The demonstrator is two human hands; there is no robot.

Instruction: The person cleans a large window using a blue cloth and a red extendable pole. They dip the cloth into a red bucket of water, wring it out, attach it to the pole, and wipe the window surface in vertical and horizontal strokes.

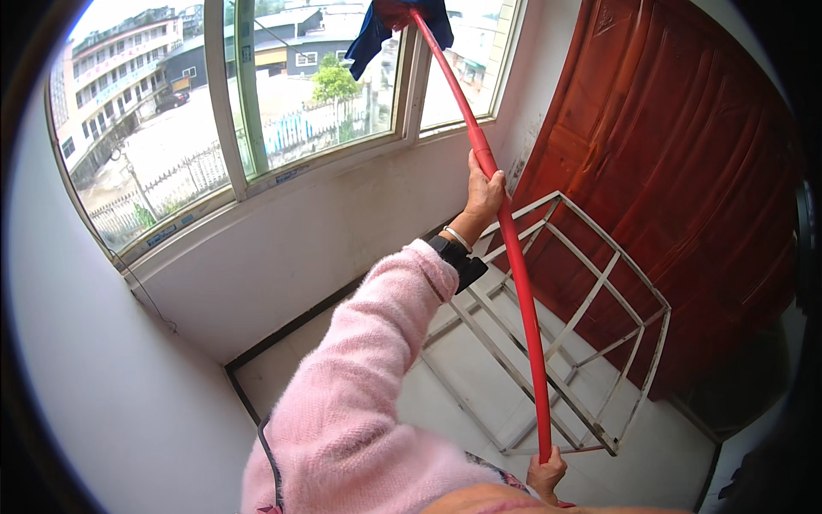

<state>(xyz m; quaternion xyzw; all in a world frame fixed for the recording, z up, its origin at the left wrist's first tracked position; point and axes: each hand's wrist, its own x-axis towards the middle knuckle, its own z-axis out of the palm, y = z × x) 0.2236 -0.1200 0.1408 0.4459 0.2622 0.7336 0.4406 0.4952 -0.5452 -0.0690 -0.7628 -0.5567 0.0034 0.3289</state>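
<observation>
My left hand is wrapped around the upper part of a long red pole, just below its joint. My right hand grips the pole's lower end, close to my body. From there the pole slants up and away to the window. At its far end a dark blue cloth hangs over a reddish head, which the top of the view cuts off. The cloth is in front of the window frame and the glass. Whether it touches the pane I cannot tell.
A metal frame of bare bars stands on the tiled floor to the right, beneath the pole. Behind it is a reddish-brown wooden door panel. A thin cable dangles from the sill's left corner. White walls enclose the space.
</observation>
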